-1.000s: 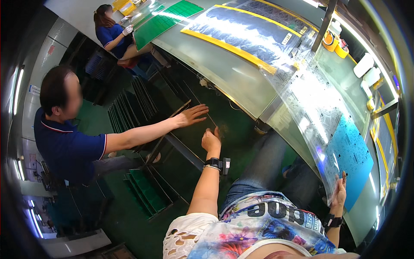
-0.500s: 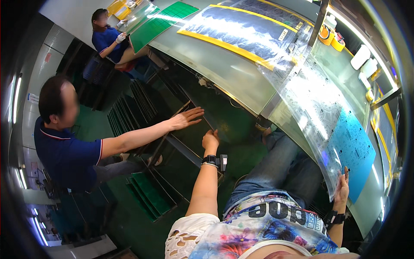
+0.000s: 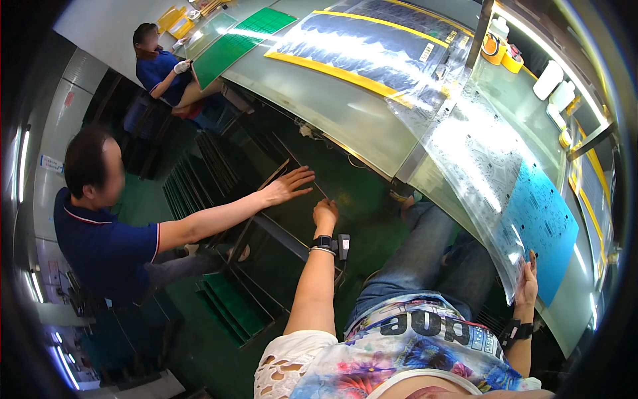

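My left hand (image 3: 325, 216) is out over the dark gap left of my knees, its fingers closed at the end of a thin dark panel (image 3: 299, 165) seen nearly edge-on. A co-worker's open hand (image 3: 290, 186) reaches in beside it from the left. At the right, my right hand (image 3: 527, 284) grips the lower edge of a clear printed film (image 3: 472, 153), whose edge curls up. The film partly covers a blue circuit panel (image 3: 545, 233), which lies on the glass-topped table under my fingers.
Dark panels (image 3: 193, 176) stand in a rack beside the co-worker (image 3: 106, 226); green panels (image 3: 232, 302) are below. Yellow-edged film sheets (image 3: 359, 50) cover the far table. Tape rolls (image 3: 502, 53) and white bottles (image 3: 548, 80) stand at the back right. Another person (image 3: 163, 70) handles a green sheet (image 3: 232, 53).
The view has shifted slightly, so the table sits a little further left. Both my hands keep their hold, and the co-worker's hand remains near my left one.
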`<control>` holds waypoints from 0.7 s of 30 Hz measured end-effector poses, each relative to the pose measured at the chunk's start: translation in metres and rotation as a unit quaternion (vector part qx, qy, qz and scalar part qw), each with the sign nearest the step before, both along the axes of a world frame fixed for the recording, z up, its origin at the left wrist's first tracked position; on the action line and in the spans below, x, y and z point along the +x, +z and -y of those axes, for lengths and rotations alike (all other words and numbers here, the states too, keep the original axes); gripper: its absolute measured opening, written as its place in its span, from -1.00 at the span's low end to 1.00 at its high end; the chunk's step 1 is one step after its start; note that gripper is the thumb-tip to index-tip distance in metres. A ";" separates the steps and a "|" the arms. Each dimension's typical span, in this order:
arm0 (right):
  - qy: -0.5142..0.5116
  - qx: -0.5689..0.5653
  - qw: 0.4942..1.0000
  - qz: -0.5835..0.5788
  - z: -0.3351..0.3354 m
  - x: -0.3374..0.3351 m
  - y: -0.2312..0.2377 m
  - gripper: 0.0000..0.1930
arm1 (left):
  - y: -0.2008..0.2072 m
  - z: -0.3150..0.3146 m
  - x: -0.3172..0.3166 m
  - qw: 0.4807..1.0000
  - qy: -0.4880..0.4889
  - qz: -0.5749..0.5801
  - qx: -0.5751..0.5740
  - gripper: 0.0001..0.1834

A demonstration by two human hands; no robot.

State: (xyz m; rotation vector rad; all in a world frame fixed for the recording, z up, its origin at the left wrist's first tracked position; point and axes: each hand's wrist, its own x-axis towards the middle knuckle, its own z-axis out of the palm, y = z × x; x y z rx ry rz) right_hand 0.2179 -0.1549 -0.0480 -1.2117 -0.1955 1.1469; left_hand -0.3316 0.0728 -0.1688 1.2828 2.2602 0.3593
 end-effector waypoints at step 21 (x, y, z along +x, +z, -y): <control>0.003 -0.007 0.999 0.050 0.000 0.006 -0.007 -0.57 | -0.017 0.003 0.096 0.996 -0.093 -0.013 0.008 -0.73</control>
